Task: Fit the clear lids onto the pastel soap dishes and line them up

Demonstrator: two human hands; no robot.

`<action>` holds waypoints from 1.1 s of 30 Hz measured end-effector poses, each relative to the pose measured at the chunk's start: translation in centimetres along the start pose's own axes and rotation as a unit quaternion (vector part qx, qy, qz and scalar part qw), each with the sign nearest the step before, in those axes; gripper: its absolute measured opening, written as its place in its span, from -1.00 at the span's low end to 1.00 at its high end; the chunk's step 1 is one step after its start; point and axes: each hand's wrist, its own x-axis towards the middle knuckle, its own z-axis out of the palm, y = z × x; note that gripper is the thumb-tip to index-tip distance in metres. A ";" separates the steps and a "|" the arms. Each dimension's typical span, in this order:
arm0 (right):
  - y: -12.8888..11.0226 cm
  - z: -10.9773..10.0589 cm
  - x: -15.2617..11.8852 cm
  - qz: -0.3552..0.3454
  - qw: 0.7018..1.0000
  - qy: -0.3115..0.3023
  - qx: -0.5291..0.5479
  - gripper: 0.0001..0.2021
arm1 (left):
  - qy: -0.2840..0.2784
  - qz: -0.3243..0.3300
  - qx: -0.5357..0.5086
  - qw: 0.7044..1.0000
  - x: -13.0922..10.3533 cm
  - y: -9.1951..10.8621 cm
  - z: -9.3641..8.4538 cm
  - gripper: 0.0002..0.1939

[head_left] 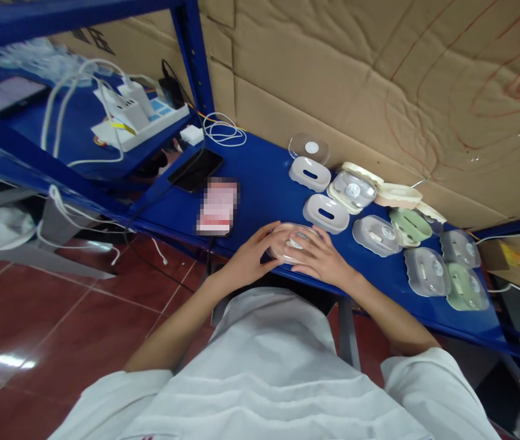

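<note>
Both my hands are around one oval soap-box-like case (282,243) with a clear lid, at the front edge of the blue table (260,165). My left hand (255,253) grips its left side, thumb at the near edge. My right hand (314,253) lies over its right side and top, fingers bent across the lid. Part of the case is hidden under the fingers. Just behind it sit a white oval tray with a slot (326,214) and a similar one (310,174). A clear lid with a white round label (309,148) lies farther back.
Several lidded cases (427,272), white and green, fill the table's right side. A phone with a lit screen (217,206) and a dark phone (196,169) lie left. A power strip (140,125) with cables rests on the left shelf. Cardboard (333,79) stands behind.
</note>
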 end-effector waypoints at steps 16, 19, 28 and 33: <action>-0.2 -1.4 0.6 -0.031 0.999 0.003 -0.018 -0.51 | -0.022 -0.012 -0.034 0.999 0.1 0.2 -0.5 -0.31; -0.4 -1.5 0.4 -0.038 0.999 -0.003 -0.034 -0.48 | -0.029 -0.017 -0.035 0.999 0.1 0.2 -0.6 -0.31; 0.1 -0.5 -0.2 -0.001 0.999 -0.039 0.036 -0.53 | -0.033 -0.015 -0.018 0.999 0.0 0.2 -0.6 -0.26; -0.2 -0.5 -0.2 0.002 0.999 -0.039 0.034 -0.48 | -0.034 -0.013 -0.009 0.999 -0.1 0.2 -0.7 -0.27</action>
